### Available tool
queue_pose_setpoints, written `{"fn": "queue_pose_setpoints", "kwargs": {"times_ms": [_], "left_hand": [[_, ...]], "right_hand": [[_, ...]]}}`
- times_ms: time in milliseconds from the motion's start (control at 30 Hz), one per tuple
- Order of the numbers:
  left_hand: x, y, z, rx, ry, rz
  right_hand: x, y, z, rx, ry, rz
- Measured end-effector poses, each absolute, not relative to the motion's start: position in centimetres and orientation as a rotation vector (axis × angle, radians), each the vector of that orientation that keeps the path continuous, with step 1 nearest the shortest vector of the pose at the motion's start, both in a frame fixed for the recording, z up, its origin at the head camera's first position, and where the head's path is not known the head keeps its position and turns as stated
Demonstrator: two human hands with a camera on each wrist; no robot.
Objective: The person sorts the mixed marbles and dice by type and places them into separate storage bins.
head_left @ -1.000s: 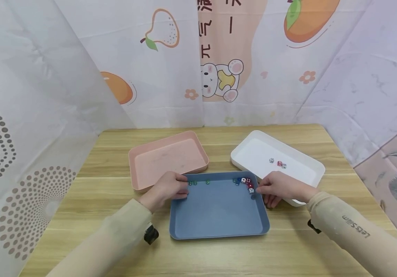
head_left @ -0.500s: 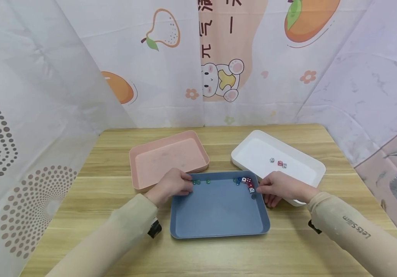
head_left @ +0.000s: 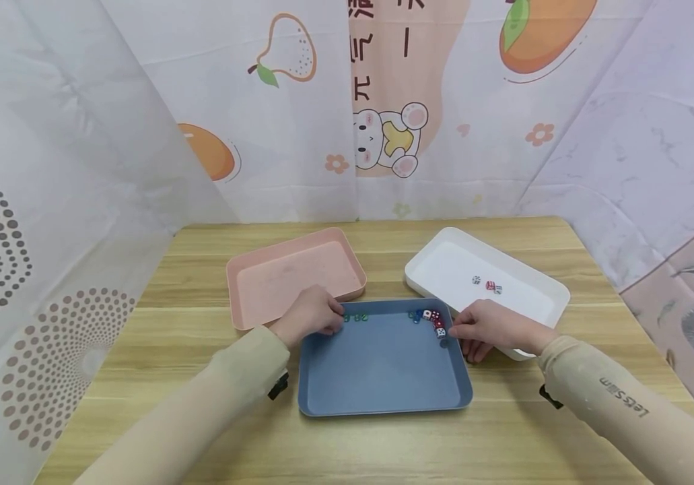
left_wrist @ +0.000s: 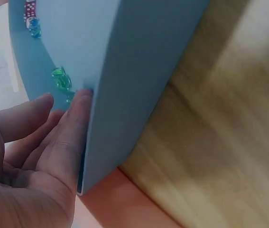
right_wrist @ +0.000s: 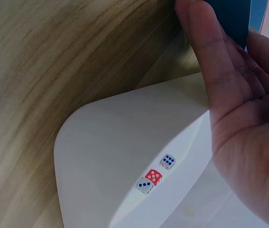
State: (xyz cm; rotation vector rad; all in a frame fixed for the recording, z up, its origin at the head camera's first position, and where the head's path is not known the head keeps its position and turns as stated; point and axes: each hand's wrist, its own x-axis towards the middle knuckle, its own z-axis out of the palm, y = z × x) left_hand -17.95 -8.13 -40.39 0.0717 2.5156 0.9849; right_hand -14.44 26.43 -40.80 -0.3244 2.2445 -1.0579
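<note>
My left hand (head_left: 310,313) reaches into the far left corner of the blue tray (head_left: 386,370). Its fingers are extended along the far wall, right beside several small green glass pieces (left_wrist: 61,78). With thumb and fingers on either side, my right hand (head_left: 498,327) grips the tray's right wall. In the far right corner of this tray lie red and white dice (head_left: 440,332) and some blue glass pieces (head_left: 417,316). The left wrist view shows the left fingertips low inside the tray, close behind the green pieces, with the thumb apart.
A pink tray (head_left: 286,269) sits behind the blue tray on the left. Behind it on the right, a white tray (head_left: 437,269) holds red and white dice (right_wrist: 153,177). All stand on a wood-grain table (head_left: 383,451), with printed curtains around.
My left hand has slid right along the far wall, and the left green glass pieces have shifted right, closer to the one beside them. The right hand has stayed in place.
</note>
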Motion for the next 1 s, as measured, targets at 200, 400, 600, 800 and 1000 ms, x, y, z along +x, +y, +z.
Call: {"fn": "queue_pose_setpoints", "kwargs": {"times_ms": [200,400,600,800,1000], "left_hand": [[-18.2,-7.2,-40.0,0.221,2.585,0.83],[-18.0,-6.3,-39.9,0.29,2.642,0.734],[-18.1,-6.0,-40.2,0.295,2.67,0.679],[-18.0,-5.9,-40.1,0.332,2.679,0.648],[-17.9,-6.1,-40.1,0.384,2.676,0.653]], "right_hand": [[-14.5,26.5,-40.9,-0.336,2.244,-1.053],[-14.6,26.6,-40.9,-0.342,2.245,-1.048],[-14.6,26.6,-40.8,-0.344,2.241,-1.051],[-14.5,26.6,-40.9,-0.35,2.244,-1.049],[-14.6,26.6,-40.9,-0.352,2.247,-1.05]]}}
